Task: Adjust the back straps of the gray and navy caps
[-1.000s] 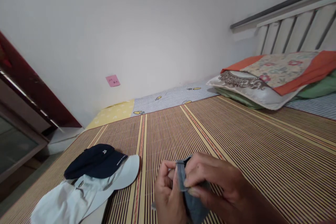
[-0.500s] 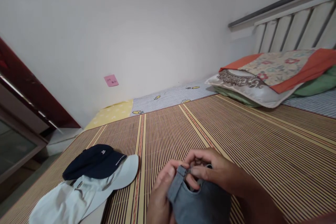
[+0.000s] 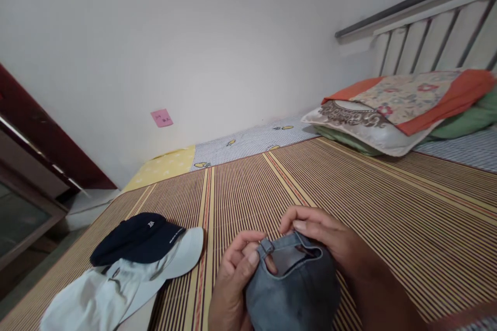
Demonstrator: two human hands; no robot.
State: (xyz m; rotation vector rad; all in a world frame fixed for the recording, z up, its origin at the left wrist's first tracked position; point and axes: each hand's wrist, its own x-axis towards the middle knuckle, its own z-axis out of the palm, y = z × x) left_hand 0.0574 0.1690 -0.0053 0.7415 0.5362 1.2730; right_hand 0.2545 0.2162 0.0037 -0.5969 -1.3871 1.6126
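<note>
A grey-blue baseball cap [image 3: 293, 289] is held between my two hands, its back opening and adjustable strap facing up. My left hand [image 3: 236, 276] grips the left side of the cap, thumb and fingers at the strap's buckle. On the other side, my right hand [image 3: 330, 238] pinches the right end of the strap with thumb and fingertips. To the left, a navy cap [image 3: 135, 240] rests on top of a white cap [image 3: 97, 295], whose pale brim sticks out to the right.
The caps lie over a striped bamboo mat [image 3: 248, 186] on a bed. A pillow [image 3: 388, 134] under an orange floral cloth [image 3: 411, 98] sits at the back right, by a white radiator [image 3: 430, 36]. A pink note [image 3: 161, 118] is stuck on the wall.
My right hand has moved away from the buckle to the right end of the strap. The strap is now stretched across, and the cap's back opening shows wider.
</note>
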